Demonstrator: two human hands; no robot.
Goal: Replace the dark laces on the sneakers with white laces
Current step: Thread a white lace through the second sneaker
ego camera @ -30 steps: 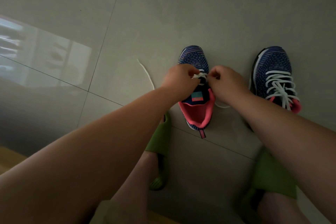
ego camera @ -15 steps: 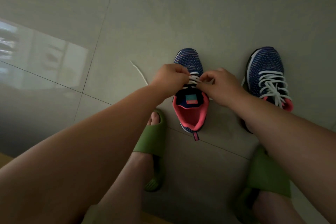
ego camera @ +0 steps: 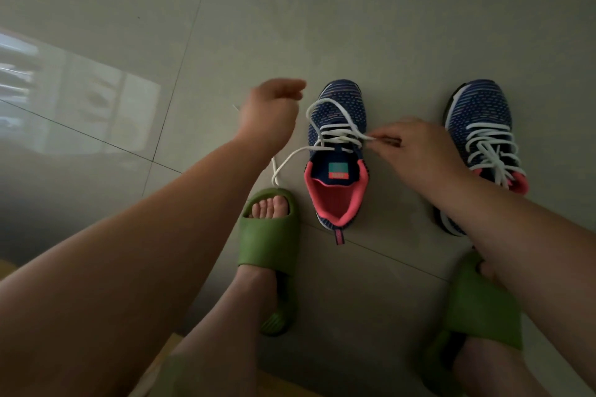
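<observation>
Down on the tiled floor (ego camera: pixel 354 26), two navy knit sneakers with coral linings stand side by side, toes pointing away. On the left sneaker (ego camera: pixel 337 151) a white lace (ego camera: pixel 335 132) crosses the upper eyelets; one loose end trails left off the shoe, loops down near a green slide sandal (ego camera: pixel 269 242), and runs behind the left hand (ego camera: pixel 269 116). That hand is raised beside the shoe's toe, its fingers loosely curled and blurred, and I cannot tell whether it grips the lace. The right hand (ego camera: pixel 419 151) pinches the lace at the shoe's right eyelets. Just right of it, the right sneaker (ego camera: pixel 480 138) is laced in white.
</observation>
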